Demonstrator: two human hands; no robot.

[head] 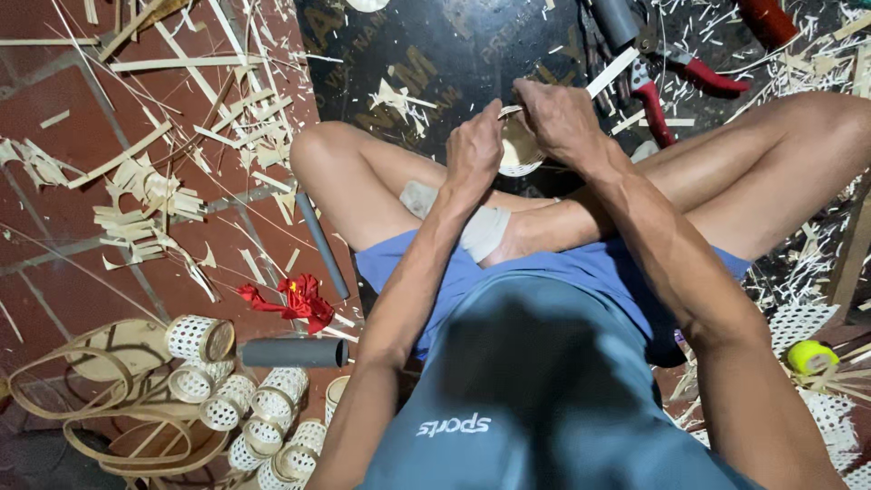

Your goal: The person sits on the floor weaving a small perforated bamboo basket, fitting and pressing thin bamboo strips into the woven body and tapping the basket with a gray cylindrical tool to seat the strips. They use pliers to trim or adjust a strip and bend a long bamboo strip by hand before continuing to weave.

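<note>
Bamboo basket [519,154], left hand [474,150], right hand [558,118] gripping rim

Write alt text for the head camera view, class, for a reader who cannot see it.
Seen from above, a person sitting cross-legged works a small woven cane ring between the left hand and right hand. Bamboo shavings litter the red tiled floor, with finished woven rings stacked lower left and red-handled pliers nearby.

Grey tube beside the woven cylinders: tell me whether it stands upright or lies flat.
Lying flat: the grey tube rests lengthwise on the red floor, dark open end facing right.
</note>
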